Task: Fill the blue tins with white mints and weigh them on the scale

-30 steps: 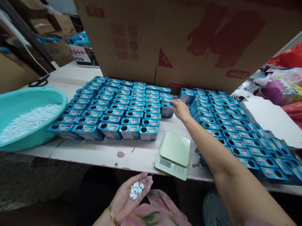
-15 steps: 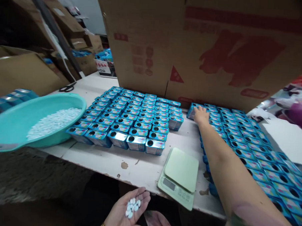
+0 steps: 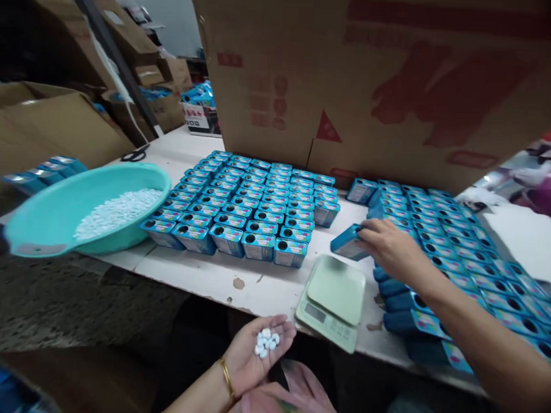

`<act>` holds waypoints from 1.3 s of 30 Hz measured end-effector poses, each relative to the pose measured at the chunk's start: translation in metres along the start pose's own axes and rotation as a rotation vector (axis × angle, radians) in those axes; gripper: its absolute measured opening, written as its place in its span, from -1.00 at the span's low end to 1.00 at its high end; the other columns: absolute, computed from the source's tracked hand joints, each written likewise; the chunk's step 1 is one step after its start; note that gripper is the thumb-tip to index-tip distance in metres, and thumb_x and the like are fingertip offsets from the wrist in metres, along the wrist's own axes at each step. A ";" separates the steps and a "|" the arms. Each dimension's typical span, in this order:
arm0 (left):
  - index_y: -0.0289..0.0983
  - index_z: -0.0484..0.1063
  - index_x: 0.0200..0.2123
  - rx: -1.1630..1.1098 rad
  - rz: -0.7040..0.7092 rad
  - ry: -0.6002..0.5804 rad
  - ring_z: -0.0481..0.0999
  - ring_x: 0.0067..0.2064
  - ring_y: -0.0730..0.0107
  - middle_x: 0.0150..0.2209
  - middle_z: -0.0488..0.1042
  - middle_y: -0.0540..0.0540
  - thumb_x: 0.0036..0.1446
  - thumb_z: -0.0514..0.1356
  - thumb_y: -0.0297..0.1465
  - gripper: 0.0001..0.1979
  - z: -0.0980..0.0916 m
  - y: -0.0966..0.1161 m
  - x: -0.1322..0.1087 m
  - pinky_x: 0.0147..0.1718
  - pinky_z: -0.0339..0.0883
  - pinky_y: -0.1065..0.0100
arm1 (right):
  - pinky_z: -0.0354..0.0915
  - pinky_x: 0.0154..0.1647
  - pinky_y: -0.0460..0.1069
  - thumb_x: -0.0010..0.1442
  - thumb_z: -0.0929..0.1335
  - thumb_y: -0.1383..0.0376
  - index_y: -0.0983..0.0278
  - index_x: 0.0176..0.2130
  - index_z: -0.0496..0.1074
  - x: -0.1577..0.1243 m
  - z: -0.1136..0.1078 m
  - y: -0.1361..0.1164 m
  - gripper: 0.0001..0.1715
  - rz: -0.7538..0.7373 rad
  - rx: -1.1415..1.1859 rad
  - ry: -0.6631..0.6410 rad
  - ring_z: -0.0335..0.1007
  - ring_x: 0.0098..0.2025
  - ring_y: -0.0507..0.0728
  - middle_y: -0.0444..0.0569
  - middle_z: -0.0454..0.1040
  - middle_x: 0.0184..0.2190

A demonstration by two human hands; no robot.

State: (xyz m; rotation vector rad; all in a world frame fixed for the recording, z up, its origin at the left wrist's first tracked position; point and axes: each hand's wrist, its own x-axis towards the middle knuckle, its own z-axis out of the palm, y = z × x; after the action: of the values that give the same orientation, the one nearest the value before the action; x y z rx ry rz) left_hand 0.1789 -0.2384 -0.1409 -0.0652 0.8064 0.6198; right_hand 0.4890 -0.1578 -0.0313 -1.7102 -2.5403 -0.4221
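Observation:
My left hand (image 3: 256, 353) rests palm up below the table edge, cupping several small white tablets (image 3: 266, 342). My right hand (image 3: 389, 247) grips a blue tin (image 3: 349, 244) and holds it tilted just above the table, beside the far corner of a pale green scale (image 3: 333, 299). Rows of blue tins with round holes in their tops stand in a left block (image 3: 252, 204) and a right block (image 3: 443, 238). A teal basin (image 3: 51, 221) with a heap of white tablets sits at the table's left end.
A big cardboard box (image 3: 390, 83) stands upright behind the tins. Scissors (image 3: 134, 155) lie on the white table (image 3: 208, 276) at the far left. More cartons and blue tins (image 3: 44, 173) are stacked on the left. Coloured bags lie at the right.
My right hand took a blue tin from the far row of the right block and drew it back toward the scale. The left hand stays cupped with the tablets.

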 end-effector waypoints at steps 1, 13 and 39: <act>-0.53 0.36 -0.23 0.000 -0.002 -0.036 0.36 -0.05 0.13 -0.19 0.44 -0.32 -0.03 0.14 -0.48 -0.73 0.004 0.001 0.000 -0.08 0.27 0.29 | 0.14 -0.31 -0.04 0.18 0.17 0.26 0.25 -0.31 0.37 -0.008 -0.004 -0.018 -0.77 -0.038 0.018 -0.014 0.17 -0.21 0.13 0.03 0.31 -0.22; -0.45 0.29 -0.11 -0.021 0.000 -0.214 0.39 -0.10 0.29 -0.17 0.43 -0.22 0.09 0.00 -0.40 -0.68 0.017 -0.004 -0.005 -0.10 0.27 0.29 | 0.20 -0.20 0.02 0.15 0.20 0.39 0.37 -0.07 0.25 -0.056 0.008 -0.175 -0.69 -0.223 0.412 -0.002 0.19 -0.21 0.13 0.08 0.32 -0.20; -0.40 0.33 -0.44 0.025 -0.270 -0.092 0.42 -0.51 0.55 -0.54 0.41 -0.02 0.06 0.05 -0.45 -0.87 -0.009 -0.014 0.002 -0.49 0.32 0.50 | 0.28 -0.23 -0.04 0.15 0.21 0.35 0.28 -0.08 0.25 -0.088 0.038 -0.228 -0.70 -0.001 0.743 -0.054 0.21 -0.14 0.09 0.03 0.32 -0.17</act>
State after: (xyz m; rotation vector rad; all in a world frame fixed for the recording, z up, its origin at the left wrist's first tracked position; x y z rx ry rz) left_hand 0.1819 -0.2518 -0.1508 -0.1195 0.7018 0.3549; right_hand 0.3188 -0.3073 -0.1291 -1.4214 -2.2771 0.5184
